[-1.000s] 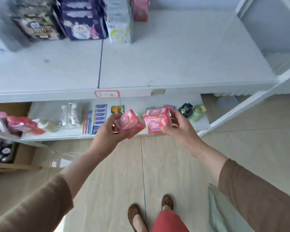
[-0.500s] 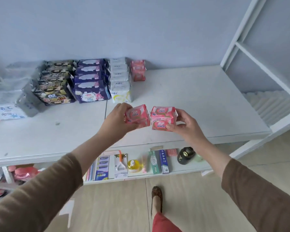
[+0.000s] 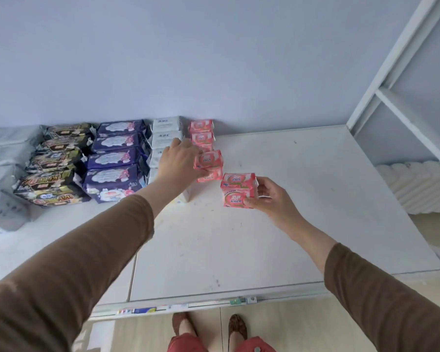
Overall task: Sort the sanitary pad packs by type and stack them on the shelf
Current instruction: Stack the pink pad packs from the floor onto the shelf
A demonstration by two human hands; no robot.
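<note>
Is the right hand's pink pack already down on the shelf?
No: the right hand holds its pink pack above the shelf, apart from the pink row.

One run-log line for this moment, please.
left hand: setting pink pack on pink row | right hand: holding second pink pack | shelf

L hand point(image 3: 178, 161) moved pink pack point(image 3: 208, 160) to pink row — packs now apart.

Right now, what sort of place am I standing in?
Probably a small shop or stockroom: a white shelf with a price-label strip on its front edge, and rows of sanitary pad packs sorted by type: black, purple, pink.
</note>
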